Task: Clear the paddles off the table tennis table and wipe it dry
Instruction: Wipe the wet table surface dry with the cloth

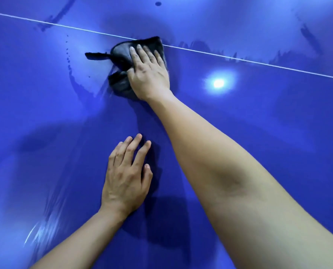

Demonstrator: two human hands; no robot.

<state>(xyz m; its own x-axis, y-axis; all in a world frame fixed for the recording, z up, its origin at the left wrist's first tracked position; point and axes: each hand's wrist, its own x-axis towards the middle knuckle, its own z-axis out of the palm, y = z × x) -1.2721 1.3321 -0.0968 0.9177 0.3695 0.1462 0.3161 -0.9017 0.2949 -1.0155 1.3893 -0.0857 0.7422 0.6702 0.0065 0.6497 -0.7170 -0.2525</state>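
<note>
The black cloth (pixel 121 53) lies crumpled on the blue table (pixel 45 113), under the straight, close-set fingers (pixel 142 53) of the right hand (pixel 148 74), which presses it flat and grips nothing; a loose tail of it sticks out left of the fingers; the white line (pixel 239 59) runs just beyond the fingertips, with wet streaks (pixel 196 44) along it to their right; droplets (pixel 68 59) dot the surface left of the cloth; the left hand (pixel 125 177) rests flat nearer the person, fingers straight, holding nothing.
</note>
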